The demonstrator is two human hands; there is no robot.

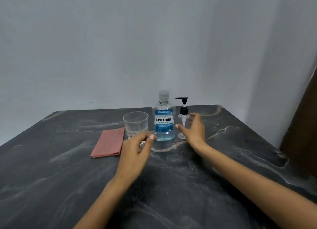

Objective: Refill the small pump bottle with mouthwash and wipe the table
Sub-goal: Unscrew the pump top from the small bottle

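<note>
A clear mouthwash bottle (163, 116) with a blue label and a clear cap stands upright at the middle of the dark marble table (171, 177). Just right of it stands the small clear pump bottle (183, 119) with a black pump head. My right hand (193, 129) is open, its fingers curved around the pump bottle's lower half; whether they touch it is unclear. My left hand (137, 150) hovers open in front of the mouthwash bottle and a clear glass (135, 124), holding nothing. A folded pink cloth (109, 143) lies left of the glass.
A grey wall rises behind the table's far edge. A dark brown panel (301, 143) stands at the right. The table's right edge runs diagonally toward the near right corner.
</note>
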